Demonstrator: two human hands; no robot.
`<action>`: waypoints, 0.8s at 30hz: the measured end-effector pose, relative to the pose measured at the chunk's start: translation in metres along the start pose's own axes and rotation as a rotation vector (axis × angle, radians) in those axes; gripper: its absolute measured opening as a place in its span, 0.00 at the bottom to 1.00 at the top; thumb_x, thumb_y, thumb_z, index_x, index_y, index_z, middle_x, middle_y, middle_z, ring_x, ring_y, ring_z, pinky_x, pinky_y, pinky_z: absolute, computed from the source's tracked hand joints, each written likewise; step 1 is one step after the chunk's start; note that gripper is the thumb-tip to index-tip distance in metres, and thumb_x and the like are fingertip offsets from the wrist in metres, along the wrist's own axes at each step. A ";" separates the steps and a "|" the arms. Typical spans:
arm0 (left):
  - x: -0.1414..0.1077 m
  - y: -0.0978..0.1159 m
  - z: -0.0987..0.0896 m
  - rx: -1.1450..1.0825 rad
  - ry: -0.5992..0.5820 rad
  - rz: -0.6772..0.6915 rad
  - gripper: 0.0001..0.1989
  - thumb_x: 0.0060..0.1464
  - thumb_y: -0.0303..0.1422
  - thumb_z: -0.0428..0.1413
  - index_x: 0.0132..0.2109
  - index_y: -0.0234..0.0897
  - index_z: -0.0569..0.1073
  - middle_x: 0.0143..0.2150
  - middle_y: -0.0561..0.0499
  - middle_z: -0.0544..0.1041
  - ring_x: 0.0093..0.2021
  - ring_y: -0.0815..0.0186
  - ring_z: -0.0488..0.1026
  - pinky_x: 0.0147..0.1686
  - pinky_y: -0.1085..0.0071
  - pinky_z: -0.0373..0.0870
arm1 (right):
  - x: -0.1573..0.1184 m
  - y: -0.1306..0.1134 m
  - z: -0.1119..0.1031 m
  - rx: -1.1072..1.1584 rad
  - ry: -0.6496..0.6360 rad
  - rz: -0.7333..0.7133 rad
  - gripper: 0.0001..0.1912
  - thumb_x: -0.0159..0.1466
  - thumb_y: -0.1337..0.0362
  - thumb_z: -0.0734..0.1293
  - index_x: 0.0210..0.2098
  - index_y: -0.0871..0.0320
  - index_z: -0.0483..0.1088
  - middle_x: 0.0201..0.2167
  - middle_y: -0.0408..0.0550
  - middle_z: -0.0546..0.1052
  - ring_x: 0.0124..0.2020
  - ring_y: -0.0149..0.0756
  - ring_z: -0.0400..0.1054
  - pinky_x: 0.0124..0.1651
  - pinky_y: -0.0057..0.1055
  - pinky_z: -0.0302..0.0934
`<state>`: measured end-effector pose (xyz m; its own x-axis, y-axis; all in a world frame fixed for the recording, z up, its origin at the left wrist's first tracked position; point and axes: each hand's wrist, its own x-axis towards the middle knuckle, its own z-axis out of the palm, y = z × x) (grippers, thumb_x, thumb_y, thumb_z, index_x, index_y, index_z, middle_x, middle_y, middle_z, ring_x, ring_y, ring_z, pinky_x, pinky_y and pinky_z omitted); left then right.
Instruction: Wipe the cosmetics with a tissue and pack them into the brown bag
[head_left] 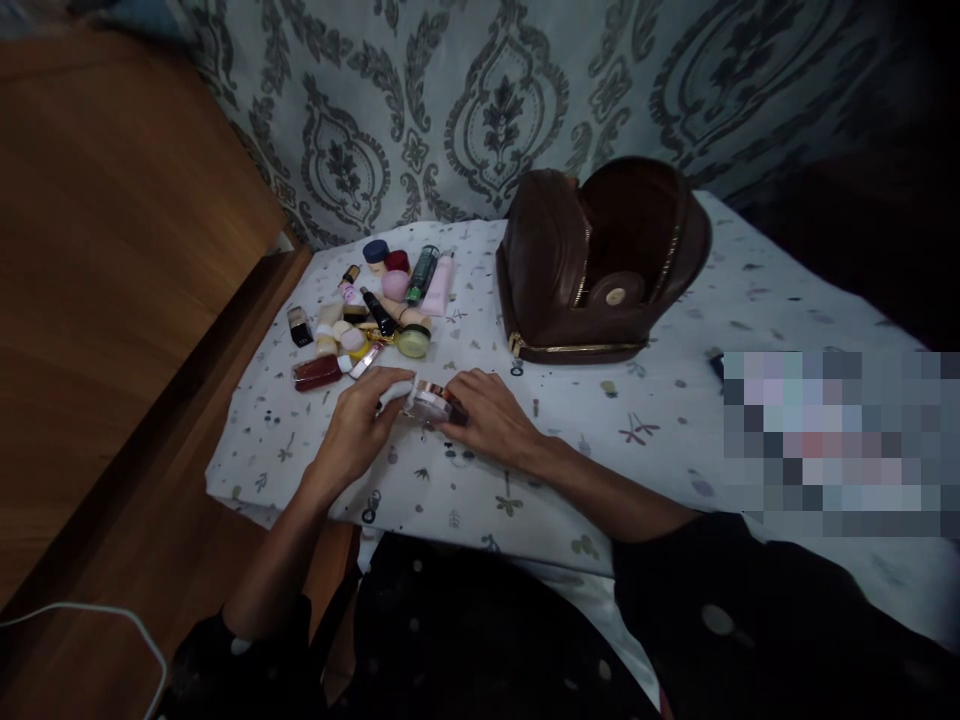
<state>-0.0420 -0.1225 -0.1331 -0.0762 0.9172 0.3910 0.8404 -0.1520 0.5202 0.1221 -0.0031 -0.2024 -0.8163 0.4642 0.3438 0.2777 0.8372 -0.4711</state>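
Left hand: I see the left hand (363, 415) with its fingers closed on a small white item (395, 394), held against the jar's left side.
Right hand: the right hand (487, 420) grips the clear round jar (429, 405) from its right; I cannot read a label.
Jar: between both hands, near the front edge of the table (570, 400), left of its middle.
Cosmetics: grouped toward the table's back-left corner. I make out a blue-lidded jar (376, 255), a pink tube (439, 285) beside a green tube (423, 275), a black tube (379, 312), a green jar (413, 341) and, nearer the left edge, a red bottle (318, 373) lying on its side.
Bag: the brown bag (544, 280) stands unzipped by the back edge, right of the cosmetics, well apart from them.
Backdrop: a patterned curtain (502, 110) hangs behind the table.
Right end: pixelated, so I cannot tell what lies there.
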 end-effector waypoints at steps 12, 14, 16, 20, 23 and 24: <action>-0.001 0.008 0.002 0.040 -0.006 0.028 0.13 0.60 0.25 0.53 0.51 0.38 0.73 0.49 0.45 0.78 0.51 0.60 0.75 0.53 0.60 0.71 | -0.002 -0.003 -0.002 0.138 0.177 -0.117 0.07 0.61 0.60 0.67 0.35 0.57 0.66 0.34 0.49 0.74 0.40 0.42 0.65 0.44 0.38 0.55; 0.000 0.013 0.003 0.051 -0.018 0.037 0.13 0.60 0.24 0.52 0.51 0.37 0.73 0.49 0.45 0.78 0.51 0.60 0.74 0.53 0.60 0.71 | -0.002 -0.004 -0.003 0.150 0.198 -0.125 0.07 0.62 0.60 0.67 0.35 0.56 0.66 0.35 0.49 0.74 0.40 0.42 0.65 0.44 0.38 0.55; 0.000 0.017 0.004 0.073 -0.032 0.041 0.14 0.60 0.23 0.52 0.52 0.37 0.72 0.50 0.44 0.78 0.52 0.59 0.74 0.53 0.59 0.71 | -0.002 -0.005 -0.004 0.166 0.198 -0.126 0.07 0.63 0.59 0.66 0.35 0.56 0.66 0.36 0.49 0.74 0.41 0.42 0.64 0.44 0.38 0.55; 0.001 0.018 0.004 0.091 -0.041 0.043 0.15 0.60 0.24 0.51 0.52 0.39 0.72 0.50 0.45 0.77 0.53 0.58 0.74 0.53 0.58 0.71 | -0.001 -0.003 -0.006 0.166 0.137 -0.096 0.11 0.64 0.54 0.66 0.37 0.55 0.66 0.37 0.49 0.74 0.42 0.43 0.64 0.45 0.39 0.54; 0.000 0.012 0.003 0.064 -0.027 0.027 0.14 0.61 0.25 0.51 0.52 0.38 0.72 0.50 0.45 0.78 0.53 0.59 0.74 0.54 0.59 0.70 | -0.001 0.000 -0.004 0.090 0.064 -0.044 0.18 0.60 0.49 0.70 0.39 0.56 0.67 0.39 0.51 0.74 0.43 0.46 0.63 0.44 0.40 0.55; 0.000 0.009 0.003 0.056 -0.016 0.020 0.14 0.61 0.25 0.52 0.52 0.38 0.73 0.50 0.45 0.78 0.53 0.59 0.74 0.54 0.60 0.70 | 0.000 0.001 -0.002 0.061 0.041 -0.035 0.19 0.59 0.49 0.70 0.39 0.56 0.67 0.40 0.52 0.74 0.43 0.47 0.63 0.44 0.40 0.55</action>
<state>-0.0329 -0.1228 -0.1303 -0.0511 0.9201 0.3884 0.8706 -0.1496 0.4687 0.1237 -0.0020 -0.2012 -0.8033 0.4476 0.3930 0.2169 0.8343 -0.5068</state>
